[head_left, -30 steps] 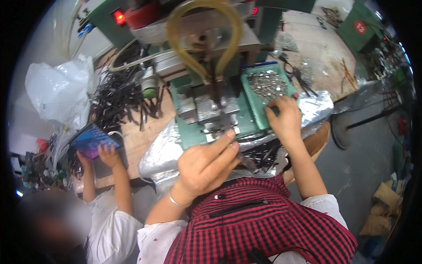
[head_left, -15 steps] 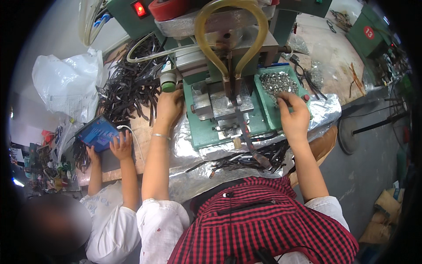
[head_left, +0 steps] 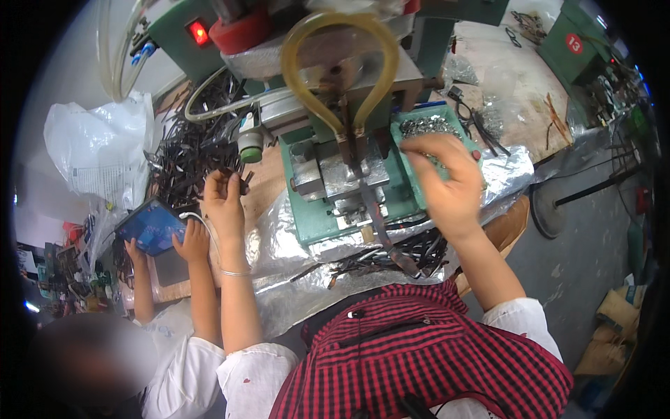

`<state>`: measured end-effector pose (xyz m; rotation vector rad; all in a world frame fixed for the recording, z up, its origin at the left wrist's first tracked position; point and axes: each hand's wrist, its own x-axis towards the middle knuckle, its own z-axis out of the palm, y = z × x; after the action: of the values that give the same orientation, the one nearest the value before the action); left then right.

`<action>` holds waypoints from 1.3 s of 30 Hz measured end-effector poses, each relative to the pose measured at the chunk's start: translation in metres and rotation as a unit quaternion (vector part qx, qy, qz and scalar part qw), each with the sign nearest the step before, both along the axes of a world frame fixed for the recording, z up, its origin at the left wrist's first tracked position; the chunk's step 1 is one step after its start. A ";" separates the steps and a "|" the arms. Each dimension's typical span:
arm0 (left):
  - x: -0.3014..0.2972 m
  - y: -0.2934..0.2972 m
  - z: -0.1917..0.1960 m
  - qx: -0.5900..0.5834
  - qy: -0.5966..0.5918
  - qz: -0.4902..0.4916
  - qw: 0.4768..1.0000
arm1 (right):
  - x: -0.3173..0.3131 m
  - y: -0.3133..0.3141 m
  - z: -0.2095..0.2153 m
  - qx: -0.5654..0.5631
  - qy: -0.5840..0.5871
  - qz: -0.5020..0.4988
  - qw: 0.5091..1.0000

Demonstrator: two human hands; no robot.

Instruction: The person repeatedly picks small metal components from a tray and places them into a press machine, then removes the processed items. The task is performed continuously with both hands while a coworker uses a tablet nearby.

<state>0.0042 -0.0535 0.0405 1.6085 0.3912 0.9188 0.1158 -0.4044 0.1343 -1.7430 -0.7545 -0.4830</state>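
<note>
The left hand (head_left: 223,199) is pinching one dark strip (head_left: 234,174) beside the black pile (head_left: 185,157); the right hand (head_left: 443,178), fingers curled, is perhaps gripping small metal pieces over one green tray (head_left: 426,126). One white bag (head_left: 98,150) is lying far left.

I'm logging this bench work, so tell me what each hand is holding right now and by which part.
The left hand pinches a dark strip by its end, beside the pile. The right hand reaches into the tray of small metal parts; its grasp cannot be told.
</note>
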 end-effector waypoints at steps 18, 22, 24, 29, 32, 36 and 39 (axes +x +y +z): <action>-0.032 -0.132 0.110 0.438 -0.157 -0.029 0.885 | -0.035 0.047 0.018 0.200 0.315 0.183 0.909; -0.020 -0.162 0.110 0.534 -0.104 -0.145 0.826 | -0.043 0.021 0.033 0.053 0.230 0.172 0.956; -0.002 -0.175 0.102 0.580 -0.155 -0.108 0.793 | -0.013 0.011 0.011 -0.002 0.193 0.140 0.971; 0.020 -0.171 0.086 0.600 -0.194 -0.107 0.769 | 0.022 -0.043 -0.071 -0.158 0.208 -0.048 0.964; 0.019 -0.170 0.080 0.599 -0.196 -0.098 0.770 | 0.024 -0.054 -0.070 -0.064 0.123 -0.081 0.987; 0.015 -0.172 0.079 0.573 -0.177 -0.112 0.792 | 0.053 -0.074 -0.077 -0.093 0.164 -0.102 0.977; 0.022 -0.173 0.080 0.588 -0.195 -0.102 0.779 | 0.036 -0.073 -0.078 -0.207 0.099 -0.133 0.964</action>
<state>0.0258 -0.2260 0.1207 2.3936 -0.8316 1.4013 0.1520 -0.4778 0.0561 -2.2645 -0.5011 -0.3360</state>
